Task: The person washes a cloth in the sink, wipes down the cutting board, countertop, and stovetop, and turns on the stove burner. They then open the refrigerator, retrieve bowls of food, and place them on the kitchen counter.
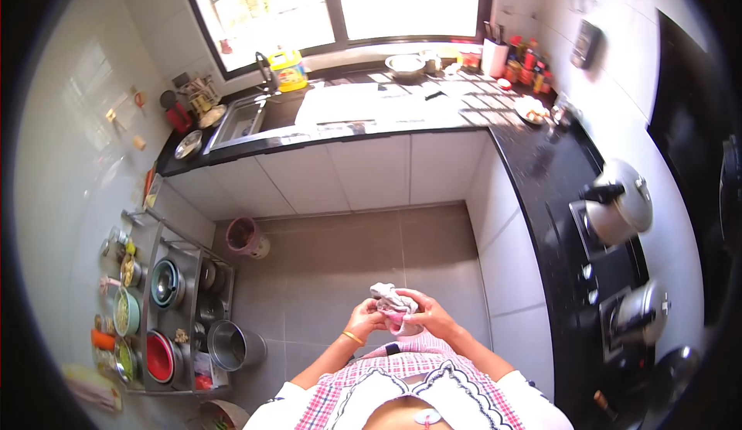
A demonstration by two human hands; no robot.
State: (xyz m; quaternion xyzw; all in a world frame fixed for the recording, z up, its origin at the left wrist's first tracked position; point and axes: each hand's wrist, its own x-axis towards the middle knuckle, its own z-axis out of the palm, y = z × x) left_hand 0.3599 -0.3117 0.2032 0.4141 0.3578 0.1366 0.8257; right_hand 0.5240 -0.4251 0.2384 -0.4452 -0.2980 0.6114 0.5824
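A crumpled white and pink cloth (395, 306) is held in front of the checked apron, between both hands. My left hand (365, 319), with a yellow band at its wrist, grips the cloth from the left side. On the right side, my right hand (431, 314) has its fingers closed around the same cloth. The cloth hides parts of the fingertips of both hands.
A black counter (533, 167) runs along the right with two metal pots (618, 213). Ahead are the sink (243, 123) and a yellow bottle (288, 71). A metal shelf (193, 275) with bowls, a steel bucket (232, 346) and a pink bin (247, 238) stand left.
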